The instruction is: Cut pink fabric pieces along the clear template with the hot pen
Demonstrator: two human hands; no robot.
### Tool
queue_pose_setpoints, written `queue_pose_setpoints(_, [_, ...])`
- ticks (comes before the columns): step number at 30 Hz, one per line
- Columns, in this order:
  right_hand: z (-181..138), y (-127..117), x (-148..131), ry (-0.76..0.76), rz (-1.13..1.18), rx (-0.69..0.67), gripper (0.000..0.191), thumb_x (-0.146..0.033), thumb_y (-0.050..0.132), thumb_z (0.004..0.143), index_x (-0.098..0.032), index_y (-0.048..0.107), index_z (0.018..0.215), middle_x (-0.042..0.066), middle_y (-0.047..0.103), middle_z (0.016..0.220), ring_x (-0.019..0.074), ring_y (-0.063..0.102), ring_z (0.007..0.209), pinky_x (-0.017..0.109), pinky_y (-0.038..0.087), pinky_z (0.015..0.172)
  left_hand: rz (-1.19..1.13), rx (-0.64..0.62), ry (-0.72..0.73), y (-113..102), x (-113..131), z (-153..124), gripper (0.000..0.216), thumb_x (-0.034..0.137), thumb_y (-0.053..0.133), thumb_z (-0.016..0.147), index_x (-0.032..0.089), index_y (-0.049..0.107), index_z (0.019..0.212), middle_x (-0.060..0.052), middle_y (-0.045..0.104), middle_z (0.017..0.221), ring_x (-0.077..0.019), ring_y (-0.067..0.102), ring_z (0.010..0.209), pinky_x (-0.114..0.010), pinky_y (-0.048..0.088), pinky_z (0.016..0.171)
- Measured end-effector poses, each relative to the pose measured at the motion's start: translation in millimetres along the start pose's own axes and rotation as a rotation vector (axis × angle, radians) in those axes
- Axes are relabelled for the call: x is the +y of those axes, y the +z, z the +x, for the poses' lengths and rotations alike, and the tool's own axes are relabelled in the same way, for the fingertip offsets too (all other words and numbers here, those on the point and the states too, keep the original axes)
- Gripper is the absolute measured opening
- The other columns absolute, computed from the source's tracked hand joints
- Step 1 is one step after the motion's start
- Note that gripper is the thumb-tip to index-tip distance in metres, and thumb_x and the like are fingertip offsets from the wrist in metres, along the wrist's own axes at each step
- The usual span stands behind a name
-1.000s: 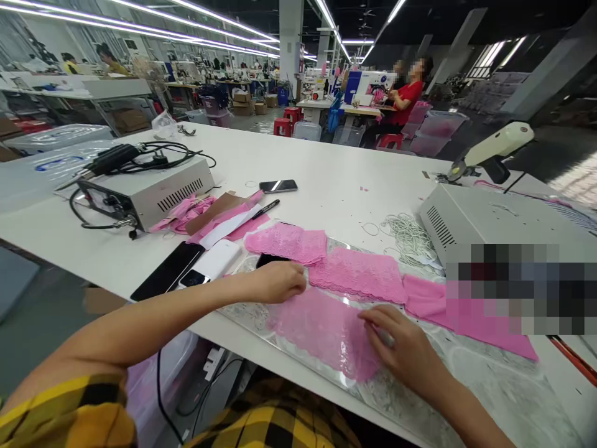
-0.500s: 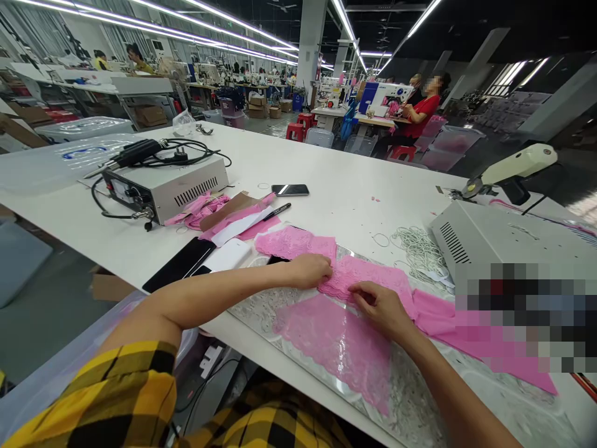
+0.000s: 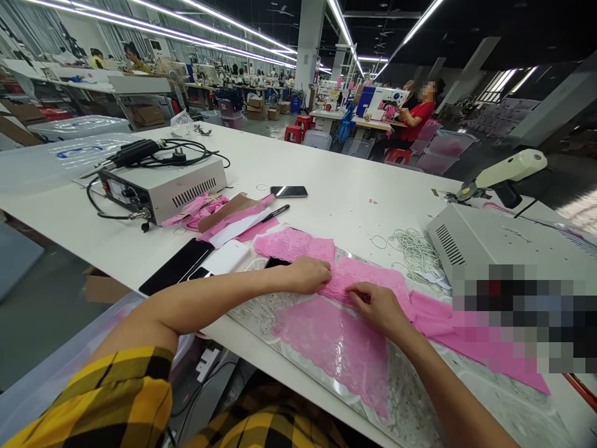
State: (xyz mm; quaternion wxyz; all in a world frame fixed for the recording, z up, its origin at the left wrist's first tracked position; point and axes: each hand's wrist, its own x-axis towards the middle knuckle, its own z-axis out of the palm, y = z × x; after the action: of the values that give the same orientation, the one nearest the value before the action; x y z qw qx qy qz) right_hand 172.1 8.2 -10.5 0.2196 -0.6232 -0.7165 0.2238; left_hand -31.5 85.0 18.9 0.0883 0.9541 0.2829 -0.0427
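Note:
A strip of pink lace fabric (image 3: 370,272) lies across a clear-covered, grey-patterned board (image 3: 261,311) in front of me. My left hand (image 3: 308,274) is closed, its fingertips pressed onto the strip's left end. Along the near edge of the same strip, my right hand (image 3: 377,306) pinches with thumb and forefinger together. Between and below the hands, a pale pink lace-edged panel (image 3: 333,351) shows on the board, looking as if under clear plastic. Another pink lace piece (image 3: 291,242) lies just beyond my left hand. Smooth pink fabric (image 3: 431,311) stretches off to the right.
A grey box (image 3: 186,186) with a cabled hand tool stands at left, near pink scraps (image 3: 196,214), a pen (image 3: 276,213) and a phone (image 3: 289,191). White cord (image 3: 413,252) lies tangled beside another grey box (image 3: 508,233). A person in red (image 3: 420,121) sits at a sewing machine.
The view has shifted very slightly. Both hands stay at almost the same places on the lace, with little visible movement.

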Motion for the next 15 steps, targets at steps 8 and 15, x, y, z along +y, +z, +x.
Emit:
queue_pose_setpoints(8, [1,-4,-3,0.004,-0.069,-0.031,0.032,-0.036,0.044,0.083,-0.024,0.073,0.085,0.002,0.075,0.083,0.0182,0.065,0.07,0.03,0.044,0.066,-0.016,-0.033,-0.034,-1,0,2,0.018,0.029,0.057,0.096,0.013,0.064,0.102,-0.006,0.065,0.105,-0.0164,0.064,0.092,-0.036,0.055,0.082])
queue_pose_setpoints(15, [10,-7,-20,-0.015,-0.151,-0.04,0.023,-0.031,0.049,0.08,-0.024,0.071,0.078,0.002,0.07,0.074,0.0162,0.058,0.065,0.028,0.036,0.061,-0.034,-0.014,-0.053,0,0,2,0.021,0.032,0.057,0.096,0.013,0.063,0.102,-0.005,0.065,0.102,-0.016,0.064,0.09,-0.036,0.055,0.081])
